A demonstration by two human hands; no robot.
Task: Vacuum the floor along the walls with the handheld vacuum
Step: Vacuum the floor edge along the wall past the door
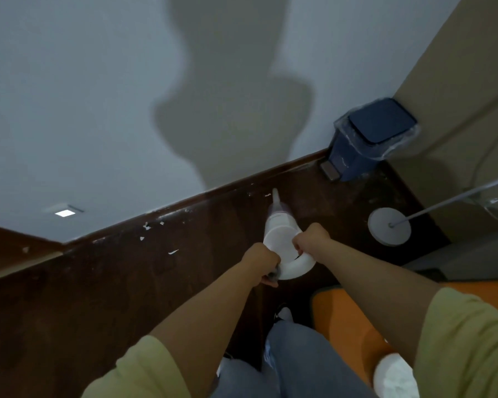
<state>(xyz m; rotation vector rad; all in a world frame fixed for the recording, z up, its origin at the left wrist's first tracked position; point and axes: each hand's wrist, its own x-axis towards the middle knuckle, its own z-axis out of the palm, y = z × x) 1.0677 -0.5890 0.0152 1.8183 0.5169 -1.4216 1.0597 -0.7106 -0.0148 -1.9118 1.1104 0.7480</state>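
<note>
Beyond both hands, the handheld vacuum (281, 234) points its nozzle (275, 195) at the baseboard (184, 201), long axis running straight away from the person. The right hand (309, 238) grips its handle and the left hand (263, 264) curls round its rear end, both equally near.

A person seen from their own head looking down. Both arms are bare below short, loose sleeves (469, 340) of a pale yellow-green T-shirt. The left hand (263, 262) and right hand (311, 238) wear no gloves or jewellery. The legs are in faded blue-grey jeans (293, 360). One white shoe (394, 376) shows at lower right.
</note>
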